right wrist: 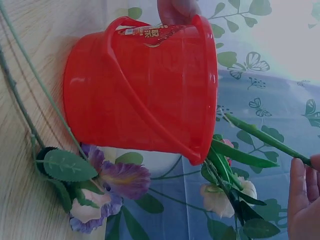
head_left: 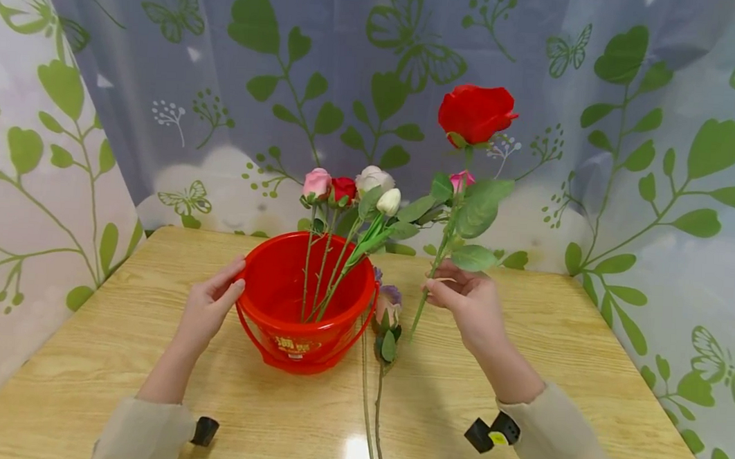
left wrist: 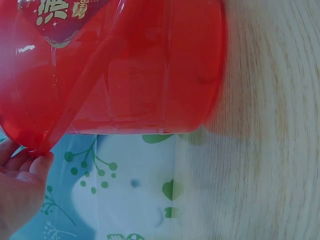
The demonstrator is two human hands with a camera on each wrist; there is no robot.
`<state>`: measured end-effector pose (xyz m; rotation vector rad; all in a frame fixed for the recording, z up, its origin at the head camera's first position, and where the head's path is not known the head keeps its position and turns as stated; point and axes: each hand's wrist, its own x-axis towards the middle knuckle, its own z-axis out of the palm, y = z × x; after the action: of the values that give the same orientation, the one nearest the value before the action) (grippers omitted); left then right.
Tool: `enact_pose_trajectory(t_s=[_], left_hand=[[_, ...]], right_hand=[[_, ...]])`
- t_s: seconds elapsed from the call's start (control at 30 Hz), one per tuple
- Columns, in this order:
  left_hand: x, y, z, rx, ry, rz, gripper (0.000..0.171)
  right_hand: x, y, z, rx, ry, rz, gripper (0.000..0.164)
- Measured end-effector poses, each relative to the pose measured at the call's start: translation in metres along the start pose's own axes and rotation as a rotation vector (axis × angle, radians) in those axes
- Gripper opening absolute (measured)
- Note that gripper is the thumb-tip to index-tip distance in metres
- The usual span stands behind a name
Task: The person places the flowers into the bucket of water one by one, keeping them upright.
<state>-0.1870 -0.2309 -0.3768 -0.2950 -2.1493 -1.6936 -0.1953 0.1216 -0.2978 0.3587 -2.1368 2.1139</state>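
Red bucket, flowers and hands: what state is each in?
Red bucket: upright on table
Bucket handle: lowered
Flowers in bucket: leaning
Large red rose: raised, bloom up
Magenta flower: partly hidden
Purple flower: lying on table
Pale pink flower: lying on table
Left hand: holding bucket's rim
Right hand: pinching rose's stem

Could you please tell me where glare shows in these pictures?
Head: white glare on the wood-grain table near the bottom edge; left wrist: a small white highlight on the red plastic bucket; right wrist: the leaf-print curtain washes out toward the upper right.
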Motion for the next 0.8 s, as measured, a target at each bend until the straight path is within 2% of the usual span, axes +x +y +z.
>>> enact_pose_trajectory(t_s=[0.27,0.57,0.8], left_hand=[[0.001,0.0,-0.001,0.004,-0.001,0.006,0.039],[0.0,0.0,-0.001,0.012,-0.008,0.005,0.04],[0.0,0.0,-0.001,0.014,-0.007,0.0,0.04]], right_hand=[[0.012,0.0,0.021,-0.031,-0.045,0.029,0.019],[0.019,-0.002,0.048,0.067,-0.086,-0.031,0.011],[0.024,-0.003,0.062,0.005,-0.127,-0.013,0.022]])
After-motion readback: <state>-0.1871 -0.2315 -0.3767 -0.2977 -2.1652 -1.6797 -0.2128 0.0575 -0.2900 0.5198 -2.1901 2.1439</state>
